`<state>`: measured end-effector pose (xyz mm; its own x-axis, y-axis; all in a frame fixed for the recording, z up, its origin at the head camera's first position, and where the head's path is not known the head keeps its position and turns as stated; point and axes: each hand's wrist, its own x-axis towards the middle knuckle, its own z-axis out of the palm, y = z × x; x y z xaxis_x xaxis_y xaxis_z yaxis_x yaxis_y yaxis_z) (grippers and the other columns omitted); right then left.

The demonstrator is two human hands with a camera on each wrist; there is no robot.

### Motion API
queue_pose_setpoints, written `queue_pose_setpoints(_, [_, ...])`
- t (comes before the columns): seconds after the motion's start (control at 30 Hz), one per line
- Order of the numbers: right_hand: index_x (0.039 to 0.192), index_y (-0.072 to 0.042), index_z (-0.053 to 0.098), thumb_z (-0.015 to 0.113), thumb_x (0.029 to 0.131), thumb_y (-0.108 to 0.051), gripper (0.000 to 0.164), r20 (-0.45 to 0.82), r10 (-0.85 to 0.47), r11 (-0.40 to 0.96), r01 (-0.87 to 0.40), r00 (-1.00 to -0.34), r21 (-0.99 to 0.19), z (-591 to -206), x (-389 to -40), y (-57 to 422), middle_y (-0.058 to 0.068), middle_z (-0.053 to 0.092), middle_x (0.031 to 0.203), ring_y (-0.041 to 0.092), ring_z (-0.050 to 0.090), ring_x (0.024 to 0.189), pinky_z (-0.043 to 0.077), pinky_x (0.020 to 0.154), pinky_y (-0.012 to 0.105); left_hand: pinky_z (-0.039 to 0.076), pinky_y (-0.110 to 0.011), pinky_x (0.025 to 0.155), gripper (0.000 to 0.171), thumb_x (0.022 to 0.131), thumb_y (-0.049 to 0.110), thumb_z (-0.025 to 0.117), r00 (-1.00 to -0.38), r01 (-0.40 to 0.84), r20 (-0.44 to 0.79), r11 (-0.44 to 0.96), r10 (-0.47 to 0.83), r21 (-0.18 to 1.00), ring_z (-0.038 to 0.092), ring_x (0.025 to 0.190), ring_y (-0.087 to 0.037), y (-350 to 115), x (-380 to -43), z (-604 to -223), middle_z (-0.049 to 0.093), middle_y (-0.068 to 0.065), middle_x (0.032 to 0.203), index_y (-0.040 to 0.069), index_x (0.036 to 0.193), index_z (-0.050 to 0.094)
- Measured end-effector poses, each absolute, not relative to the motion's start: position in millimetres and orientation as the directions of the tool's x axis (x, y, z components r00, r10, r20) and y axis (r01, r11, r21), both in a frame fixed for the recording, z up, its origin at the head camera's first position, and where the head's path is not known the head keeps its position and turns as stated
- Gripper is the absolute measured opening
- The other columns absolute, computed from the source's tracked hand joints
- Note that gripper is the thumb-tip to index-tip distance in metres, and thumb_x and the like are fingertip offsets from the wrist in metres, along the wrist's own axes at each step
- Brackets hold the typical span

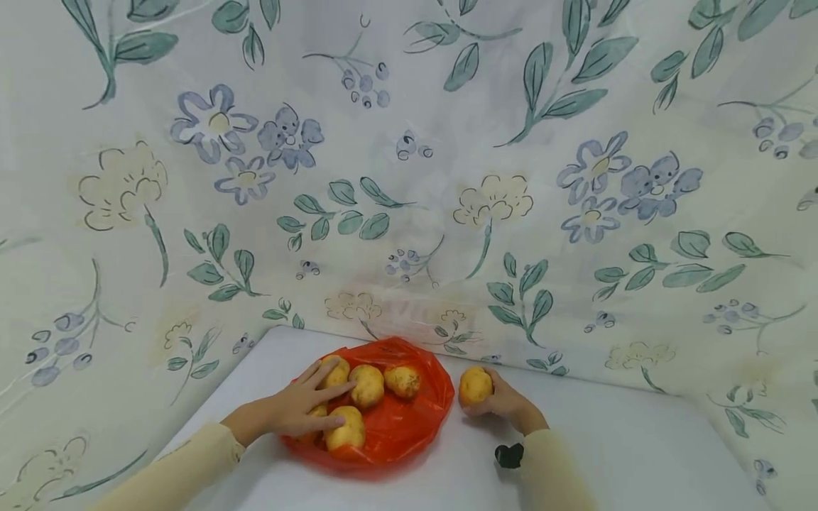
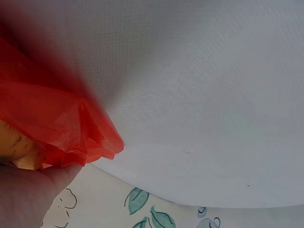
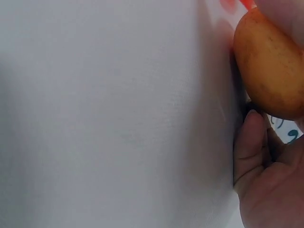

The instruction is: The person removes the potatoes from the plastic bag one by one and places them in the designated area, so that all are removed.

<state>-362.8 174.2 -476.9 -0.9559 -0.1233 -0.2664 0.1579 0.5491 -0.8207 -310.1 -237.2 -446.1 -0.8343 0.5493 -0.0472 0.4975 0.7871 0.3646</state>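
Note:
My left hand (image 1: 299, 409) lies with spread, fairly straight fingers over the potatoes (image 1: 367, 387) in the red plastic bag (image 1: 409, 424). The bag is spread wide, its mouth facing up, with several yellow potatoes inside, some partly hidden by the fingers. In the left wrist view, the bag's thin edge (image 2: 42, 111) rises beside the hand. To the right of the bag, my right hand (image 1: 509, 406) grips a single potato (image 1: 475, 387) between thumb and fingers. The right wrist view shows this potato (image 3: 268, 66) close over the white surface, its upper part covered by the hand.
Both hands work above a white tabletop (image 1: 613, 440). A flower-patterned cloth (image 1: 409, 156) hangs right behind the table and along its left side. A small black object (image 1: 509, 455) is at the right wrist, by the sleeve cuff.

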Motion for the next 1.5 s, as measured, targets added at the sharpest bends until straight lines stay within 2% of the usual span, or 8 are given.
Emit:
queue_pose_setpoints(0.23, [0.149,-0.008,0.030,0.088,0.067,-0.021,0.101,-0.257,-0.095,0.546,0.166,-0.962,-0.821,-483,-357,176,0.016,0.049,0.135,0.037,0.044,0.119,0.030,0.108,0.068,0.021,-0.077,0.108,0.069,0.093,0.063,0.052,-0.834,0.500,-0.034,0.780,0.551,0.375,0.001,0.148,-0.052,-234,-308,-451,0.006,-0.020,0.165,0.031,0.152,0.039])
queue_pose_setpoints(0.4, [0.152,-0.010,0.027,0.089,0.066,-0.024,0.107,-0.293,-0.107,0.517,0.198,-0.950,-0.832,-483,-359,175,0.018,0.045,0.141,0.037,0.043,0.121,0.027,0.110,0.068,0.021,-0.078,0.106,0.069,0.093,0.062,0.054,-0.836,0.495,-0.038,0.783,0.547,0.377,0.002,0.147,-0.054,-239,-305,-451,0.006,-0.022,0.165,0.029,0.152,0.041])
queue_pose_setpoints(0.57, [0.153,-0.013,0.027,0.088,0.067,-0.021,0.106,-0.293,-0.126,0.482,0.199,-0.948,-0.853,-482,-357,177,0.021,0.041,0.148,0.037,0.042,0.125,0.024,0.113,0.067,0.021,-0.079,0.105,0.068,0.093,0.061,0.054,-0.835,0.497,-0.026,0.774,0.549,0.391,0.002,0.147,-0.055,-241,-303,-452,0.007,-0.021,0.165,0.029,0.151,0.041])
queue_pose_setpoints(0.8, [0.153,-0.019,0.030,0.088,0.065,-0.020,0.105,-0.272,-0.166,0.472,0.166,-0.948,-0.866,-479,-364,177,0.014,0.048,0.137,0.034,0.044,0.119,0.030,0.109,0.064,0.019,-0.079,0.106,0.068,0.093,0.060,0.056,-0.834,0.513,0.014,0.765,0.552,0.389,0.002,0.147,-0.054,-241,-303,-450,0.006,-0.021,0.165,0.026,0.151,0.043])
queue_pose_setpoints(1.1, [0.149,-0.016,0.037,0.088,0.067,-0.025,0.097,-0.282,-0.140,0.497,0.180,-0.949,-0.849,-484,-368,177,0.012,0.052,0.132,0.033,0.046,0.116,0.032,0.108,0.062,0.017,-0.079,0.107,0.069,0.093,0.060,0.056,-0.841,0.486,-0.028,0.777,0.540,0.400,0.000,0.147,-0.054,-241,-304,-447,0.004,-0.021,0.165,0.027,0.151,0.042])
queue_pose_setpoints(1.5, [0.147,-0.014,0.038,0.087,0.068,-0.026,0.094,-0.284,-0.101,0.490,0.201,-0.953,-0.848,-484,-364,176,0.012,0.052,0.131,0.033,0.046,0.118,0.032,0.109,0.063,0.018,-0.078,0.107,0.069,0.092,0.059,0.056,-0.833,0.510,-0.002,0.769,0.553,0.386,0.004,0.146,-0.057,-237,-306,-449,0.007,-0.024,0.164,0.024,0.151,0.043])
